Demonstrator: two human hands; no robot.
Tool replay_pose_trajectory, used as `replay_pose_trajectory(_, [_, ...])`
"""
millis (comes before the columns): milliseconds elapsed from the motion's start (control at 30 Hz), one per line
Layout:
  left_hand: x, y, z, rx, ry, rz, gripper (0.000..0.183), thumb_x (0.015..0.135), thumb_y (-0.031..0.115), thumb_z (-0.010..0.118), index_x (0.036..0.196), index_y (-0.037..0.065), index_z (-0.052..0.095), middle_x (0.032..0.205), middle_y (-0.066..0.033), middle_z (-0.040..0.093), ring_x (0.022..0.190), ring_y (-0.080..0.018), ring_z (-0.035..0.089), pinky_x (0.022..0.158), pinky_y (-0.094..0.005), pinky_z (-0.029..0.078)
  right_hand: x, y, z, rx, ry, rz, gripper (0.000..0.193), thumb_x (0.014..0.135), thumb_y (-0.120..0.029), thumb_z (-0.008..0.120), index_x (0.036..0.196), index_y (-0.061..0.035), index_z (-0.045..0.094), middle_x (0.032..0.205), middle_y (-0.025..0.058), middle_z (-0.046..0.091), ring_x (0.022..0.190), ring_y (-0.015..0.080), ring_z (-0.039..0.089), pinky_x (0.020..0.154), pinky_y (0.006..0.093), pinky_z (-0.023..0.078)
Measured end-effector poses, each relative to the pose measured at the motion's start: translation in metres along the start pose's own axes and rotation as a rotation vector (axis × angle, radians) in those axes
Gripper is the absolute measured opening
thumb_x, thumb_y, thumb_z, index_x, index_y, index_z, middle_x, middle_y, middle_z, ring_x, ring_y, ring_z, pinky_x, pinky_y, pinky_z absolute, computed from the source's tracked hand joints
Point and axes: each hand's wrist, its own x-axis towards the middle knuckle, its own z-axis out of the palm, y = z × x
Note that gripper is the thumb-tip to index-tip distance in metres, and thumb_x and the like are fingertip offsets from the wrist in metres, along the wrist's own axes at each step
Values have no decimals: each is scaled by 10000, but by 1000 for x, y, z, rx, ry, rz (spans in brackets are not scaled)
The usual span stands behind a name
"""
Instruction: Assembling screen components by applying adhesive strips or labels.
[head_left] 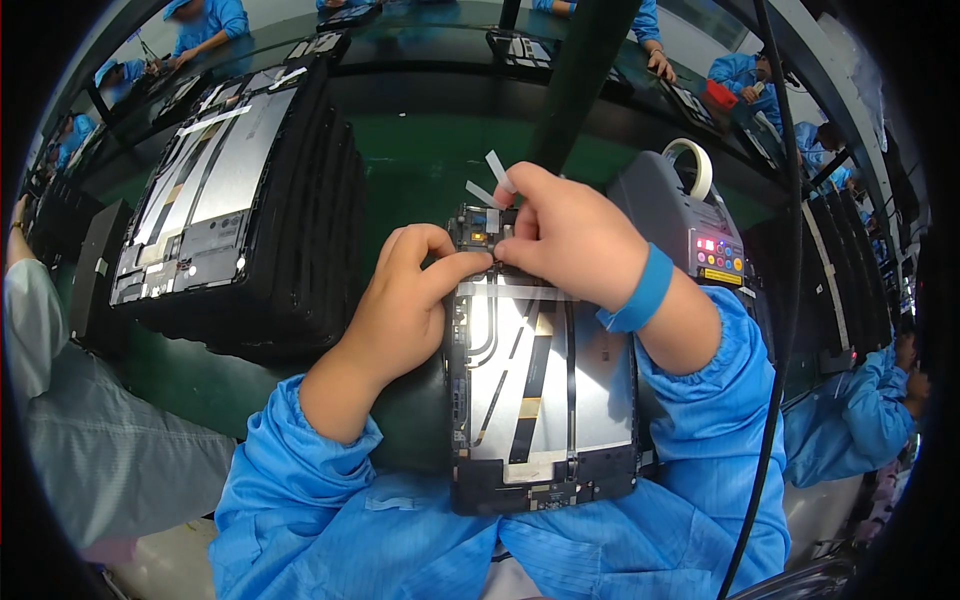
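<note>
In front of me lies an opened tablet (605, 400), its silver plate, ribbon cables and small circuit boards exposed. My left hand (400, 290) is curled at the tablet's upper left edge, its thumb pressed on the board near the top. From the right, my right hand (575, 230) reaches over the same end. Its thumb tip is down by the left thumb, and a whitish tape strip (498, 172) sticks out at its curled index finger. A second tape strip (480, 194) stands up just beside it. Another strip (510, 292) lies across the plate. What lies under the fingertips is hidden.
At the left stands a tall stack of black trays (300, 250) with an opened tablet (215, 180) on top. A grey tape dispenser (660, 195) with a tape roll (700, 165) is at the right. A black cable (790, 250) hangs nearby. Co-workers in blue sit beyond.
</note>
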Motion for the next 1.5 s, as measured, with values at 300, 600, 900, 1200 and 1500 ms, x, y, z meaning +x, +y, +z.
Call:
replay_pose_trajectory(300, [-2,-3,9,-87,33,-54,409,650,-106,565,987,94,680,935,-109,476,910,-298,486,818,-360,423,9,16,1,-200,-15,-657,86,778,-72,668,856,-60,635,847,98,557,850,294,538,773,375,445])
replay_pose_trajectory(600, [-3,-2,6,-39,46,-21,419,646,-124,558,984,94,676,952,-116,485,919,-304,492,822,-365,433,5,29,5,-104,256,-305,315,691,-164,783,928,-26,629,868,93,573,819,228,563,729,336,471])
replay_pose_trajectory(900, [-2,-4,5,-38,49,0,425,643,-130,549,991,80,673,961,-118,491,926,-302,496,829,-364,438,8,22,1,161,-99,-211,163,841,-158,662,860,4,652,767,65,517,725,137,520,628,260,428])
replay_pose_trajectory(1200, [-5,-1,2,-46,53,-2,413,652,-126,552,994,69,676,950,-117,500,934,-302,497,828,-363,445,13,17,4,69,-64,-26,237,878,-192,600,801,31,619,593,60,536,541,137,476,523,288,412])
replay_pose_trajectory(1500, [-3,0,2,-29,53,4,393,662,-111,567,993,69,676,948,-115,500,938,-298,500,820,-361,450,18,11,7,-186,-32,14,263,839,-261,568,797,-20,663,697,160,641,657,323,626,637,390,499])
